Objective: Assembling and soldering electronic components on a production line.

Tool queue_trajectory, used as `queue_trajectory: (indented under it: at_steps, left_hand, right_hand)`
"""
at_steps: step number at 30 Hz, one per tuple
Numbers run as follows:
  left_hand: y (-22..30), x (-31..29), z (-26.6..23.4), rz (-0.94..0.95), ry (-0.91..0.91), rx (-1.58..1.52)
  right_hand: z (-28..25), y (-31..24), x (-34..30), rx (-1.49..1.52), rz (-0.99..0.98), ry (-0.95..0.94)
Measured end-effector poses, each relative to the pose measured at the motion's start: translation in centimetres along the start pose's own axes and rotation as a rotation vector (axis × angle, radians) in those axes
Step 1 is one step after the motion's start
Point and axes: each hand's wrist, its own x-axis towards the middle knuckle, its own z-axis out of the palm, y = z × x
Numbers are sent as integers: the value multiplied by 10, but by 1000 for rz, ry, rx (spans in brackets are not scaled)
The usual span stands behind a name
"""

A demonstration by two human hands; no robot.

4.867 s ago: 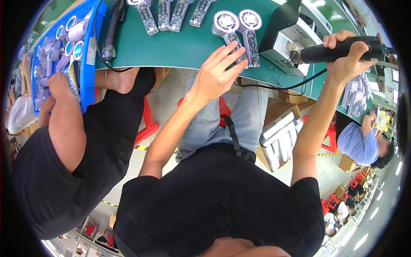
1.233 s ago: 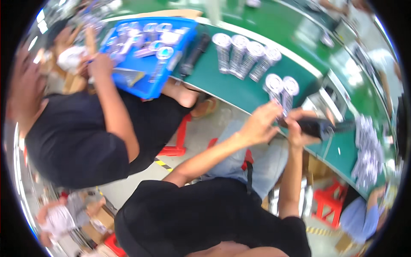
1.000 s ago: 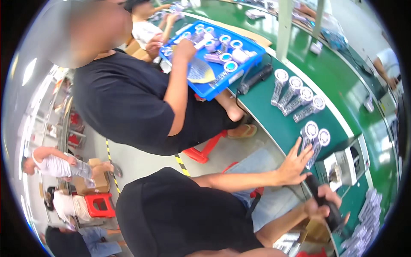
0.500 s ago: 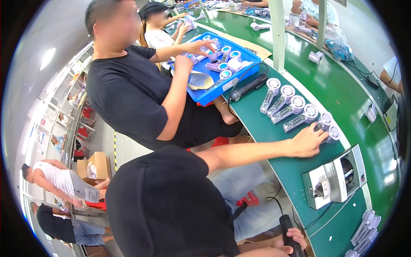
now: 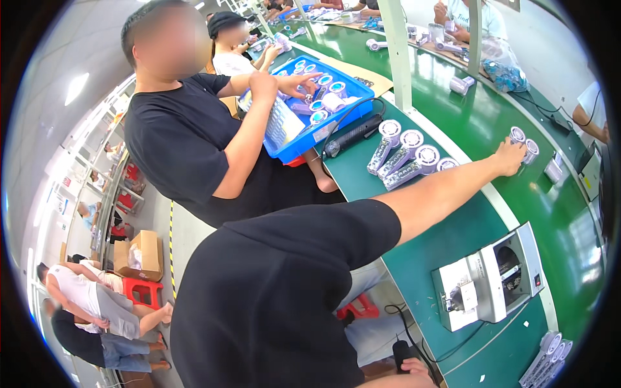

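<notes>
My left hand [image 5: 510, 158] reaches out over the green conveyor belt [image 5: 479, 132], its fingers closed around two pale purple handheld fans [image 5: 530, 152] with round grille heads. Below the table edge, near the bottom of the view, my right hand [image 5: 417, 374] holds a black electric screwdriver [image 5: 402, 352]; it is partly cut off by the frame. Several similar handheld fans [image 5: 427, 156] lie in a slanted row on the green worktable [image 5: 420, 265], handles opened to show the parts inside. My left forearm partly covers the nearest of them.
A white screw feeder [image 5: 485, 278] stands on the worktable, with a cable beside it. More fans [image 5: 548, 362] lie at the lower right. A co-worker [image 5: 187, 136] handles parts in a blue tray [image 5: 349, 119]. Another black screwdriver [image 5: 352, 137] lies near the tray. A post [image 5: 396, 55] rises beside the belt.
My left hand has carried two fans from the end of the row out onto the belt. My right hand and screwdriver have shifted left and lower. The view has turned slightly.
</notes>
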Motion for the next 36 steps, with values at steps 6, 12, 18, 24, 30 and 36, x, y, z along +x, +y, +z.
queue_trajectory:
  at_steps: [6, 12, 18, 24, 30, 36]
  left_hand:
    - [51, -38, -49, 78, -94, 142]
    - [51, -232, -177, -219, 92, 376]
    - [25, -304, -168, -268, 101, 409]
    - [31, -317, -162, -162, 225, 391]
    - [40, -328, -177, -126, 177, 16]
    - [55, -348, -196, -206, 25, -168]
  right_hand:
    - [0, 6, -11, -79, -33, 116]
    - [-7, 7, -9, -113, -114, 92]
    - [7, 2, 8, -177, -93, 89]
    - [81, 22, 42, -487, -261, 917]
    - [96, 17, 40, -472, -289, 839]
    - [117, 10, 60, -469, -385, 758]
